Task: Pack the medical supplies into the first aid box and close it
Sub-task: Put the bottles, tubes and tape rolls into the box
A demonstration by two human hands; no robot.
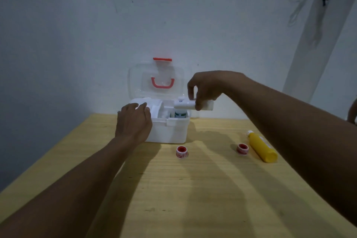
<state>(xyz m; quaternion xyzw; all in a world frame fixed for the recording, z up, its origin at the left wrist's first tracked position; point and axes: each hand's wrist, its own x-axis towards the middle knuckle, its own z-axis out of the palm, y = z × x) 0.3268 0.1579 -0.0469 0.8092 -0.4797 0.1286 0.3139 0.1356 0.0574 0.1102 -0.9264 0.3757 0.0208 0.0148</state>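
A white first aid box (pixel 170 131) stands at the back of the wooden table, its clear lid (pixel 156 81) with red handle and red latch raised against the wall. White rolls and a bottle with a dark label (pixel 180 114) sit inside. My left hand (pixel 134 121) rests on the box's left rim and on a white roll there. My right hand (pixel 204 88) holds a white tube (pixel 185 104) lying level over the box's right side. Two red-and-white tape rolls (pixel 182 152) (pixel 242 149) and a yellow tube (pixel 261 147) lie on the table.
The wooden table (pixel 173 189) stretches toward me with its left edge running diagonally. A pale wall stands right behind the box. A white pillar (pixel 318 35) with dark cords hanging leans at the right.
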